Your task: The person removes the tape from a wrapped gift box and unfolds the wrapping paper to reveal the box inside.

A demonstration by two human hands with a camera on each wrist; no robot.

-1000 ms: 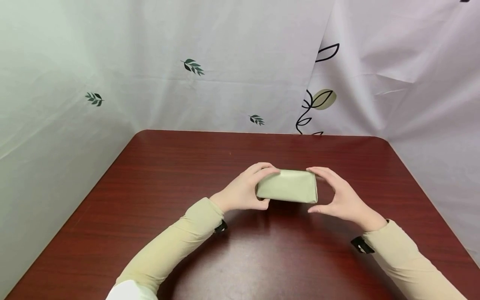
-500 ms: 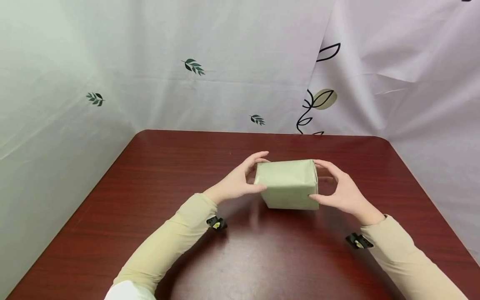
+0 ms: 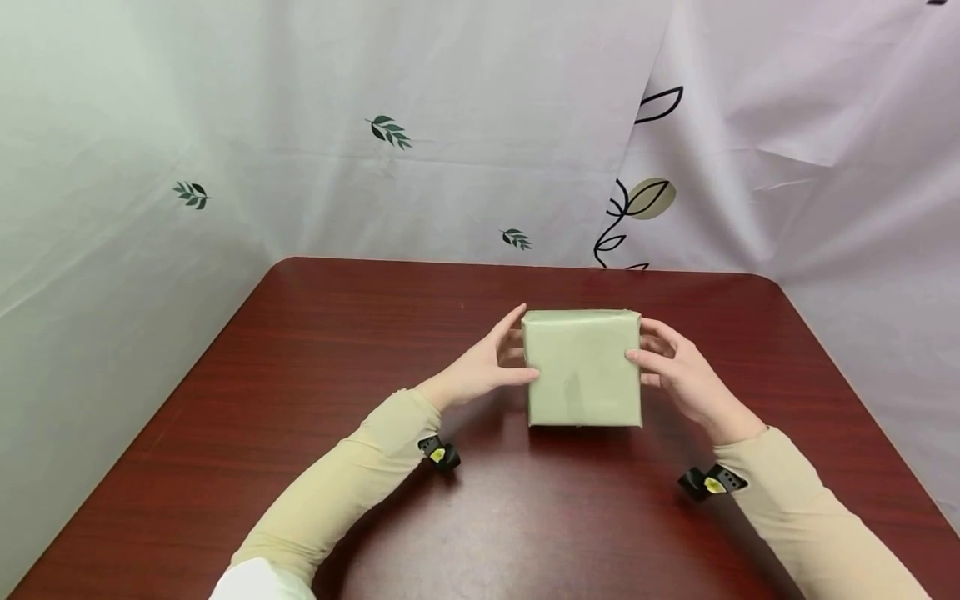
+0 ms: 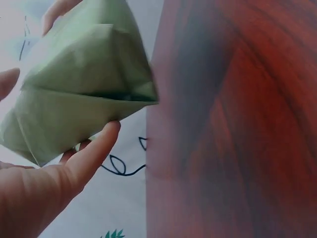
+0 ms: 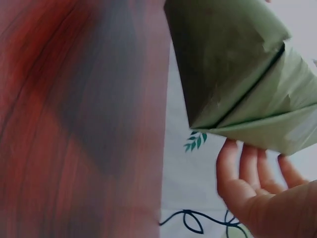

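Observation:
A squarish box (image 3: 581, 371) wrapped in pale green paper is held between both hands, one broad face towards me. My left hand (image 3: 474, 369) grips its left side, thumb on the front face and the other fingers at the side and behind. At the opposite side my right hand (image 3: 693, 385) holds it likewise, thumb tip on the front near the edge. Folded paper flaps show on the ends of the box (image 4: 79, 89) in the left wrist view and of the box (image 5: 233, 69) in the right wrist view. It appears raised off the table. Its back is hidden.
Beneath the box lies a dark red wood-grain table (image 3: 337, 333) with rounded far corners and a dark shadow on it. A pale curtain (image 3: 465, 167) with leaf prints hangs behind and at both sides. Each sleeve carries a small black wrist device (image 3: 440, 452).
The box has turned from showing a narrow side to showing its broad face upright. Both thumbs now lie on that face. The right hand has closed in on the box's edge.

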